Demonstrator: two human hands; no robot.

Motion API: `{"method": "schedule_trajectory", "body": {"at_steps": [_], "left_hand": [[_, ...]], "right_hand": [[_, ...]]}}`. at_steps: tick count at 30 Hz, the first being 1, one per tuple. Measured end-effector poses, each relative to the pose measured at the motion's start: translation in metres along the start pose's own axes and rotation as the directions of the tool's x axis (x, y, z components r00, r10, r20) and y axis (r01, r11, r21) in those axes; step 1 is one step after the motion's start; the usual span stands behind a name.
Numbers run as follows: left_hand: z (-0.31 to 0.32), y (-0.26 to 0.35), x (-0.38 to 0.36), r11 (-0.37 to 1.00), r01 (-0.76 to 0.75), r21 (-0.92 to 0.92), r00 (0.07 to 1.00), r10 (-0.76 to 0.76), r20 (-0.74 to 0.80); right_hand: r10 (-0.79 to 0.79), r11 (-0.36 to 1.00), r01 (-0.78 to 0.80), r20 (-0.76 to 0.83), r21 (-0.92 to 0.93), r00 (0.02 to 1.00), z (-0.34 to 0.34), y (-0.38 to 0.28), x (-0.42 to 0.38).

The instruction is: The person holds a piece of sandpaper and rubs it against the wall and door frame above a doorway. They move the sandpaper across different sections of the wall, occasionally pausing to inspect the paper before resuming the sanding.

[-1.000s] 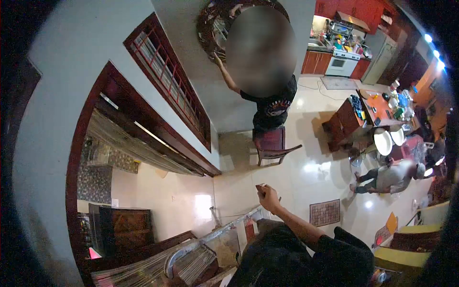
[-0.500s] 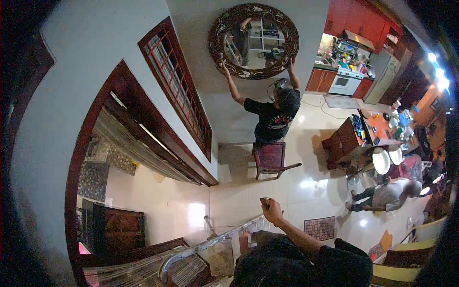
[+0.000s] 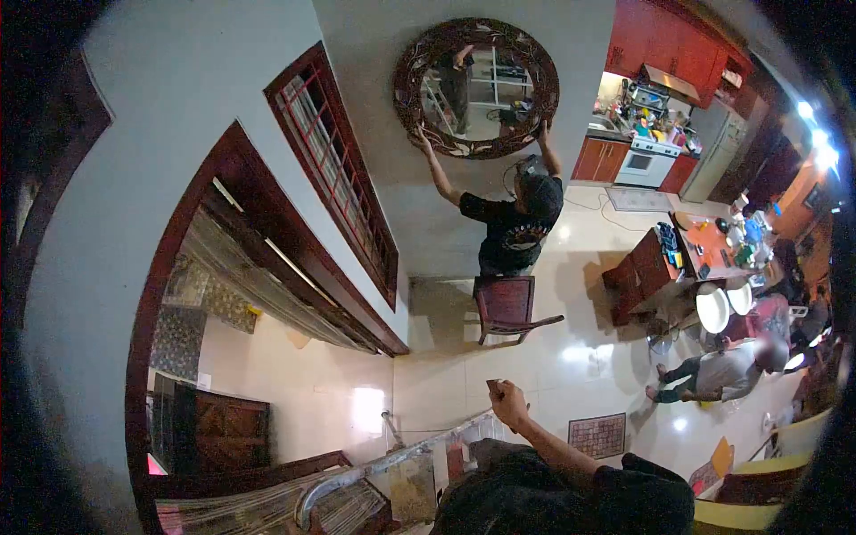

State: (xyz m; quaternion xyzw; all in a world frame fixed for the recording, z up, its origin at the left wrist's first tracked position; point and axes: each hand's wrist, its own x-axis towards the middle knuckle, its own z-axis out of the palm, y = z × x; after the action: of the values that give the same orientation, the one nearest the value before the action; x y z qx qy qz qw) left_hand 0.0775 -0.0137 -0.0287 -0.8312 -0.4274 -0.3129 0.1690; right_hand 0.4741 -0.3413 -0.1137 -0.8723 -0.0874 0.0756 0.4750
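My right hand (image 3: 510, 407) is closed around a small flat brown piece (image 3: 493, 386), its kind too small to tell. My left hand is out of view. Just below my right hand, a paint-marked metal rail (image 3: 392, 459), like part of a ladder, slants beside my body. Ahead, another person (image 3: 517, 218) in a dark shirt and cap lifts both arms to a large round mirror (image 3: 412, 80). The mirror, in a dark patterned frame, is against the pale wall, with that person's hands at its lower edge.
A wooden chair (image 3: 506, 301) stands directly by that person's legs. Left are a barred window (image 3: 339, 169) and a curtained doorway (image 3: 192, 187). To the right, a second person (image 3: 722, 373) stands near a cluttered counter (image 3: 704, 239) and white stools (image 3: 712, 308). A mat (image 3: 597, 436) lies on the tiles.
My view has tilted slightly, so the mirror, the person at it and the chair appear a little lower. My right hand keeps its grip on the brown piece.
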Motion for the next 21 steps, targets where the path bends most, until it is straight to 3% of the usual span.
{"method": "schedule_trajectory", "body": {"at_steps": [5,8,9,11,17,21], "left_hand": [[-0.013,0.009,0.006,0.97,0.102,0.222,0.946,-0.164,0.281],[-0.013,0.01,0.011,0.927,0.119,0.355,0.865,-0.272,0.422],[-0.009,0.005,0.01,0.928,0.115,0.355,0.867,-0.268,0.421],[0.002,-0.008,0.004,0.996,-0.02,0.09,0.988,0.006,0.151],[0.009,-0.01,0.004,0.985,-0.059,0.163,0.991,0.038,0.131],[0.008,-0.009,0.001,0.97,-0.085,0.226,0.991,0.059,0.119]], "right_hand": [[-0.074,0.997,0.073,-0.042,-0.029,0.996,0.002,0.002,0.002],[-0.023,1.0,0.023,0.01,0.004,1.0,-0.005,-0.013,0.004],[-0.021,1.0,0.021,0.008,0.006,1.0,-0.004,-0.013,0.006],[0.065,0.991,-0.059,0.049,-0.118,0.997,-0.003,-0.012,0.008],[0.04,0.999,-0.04,-0.02,0.008,0.999,-0.001,-0.004,0.012],[-0.043,0.999,0.041,-0.066,-0.032,0.997,-0.001,0.007,0.013]]}}
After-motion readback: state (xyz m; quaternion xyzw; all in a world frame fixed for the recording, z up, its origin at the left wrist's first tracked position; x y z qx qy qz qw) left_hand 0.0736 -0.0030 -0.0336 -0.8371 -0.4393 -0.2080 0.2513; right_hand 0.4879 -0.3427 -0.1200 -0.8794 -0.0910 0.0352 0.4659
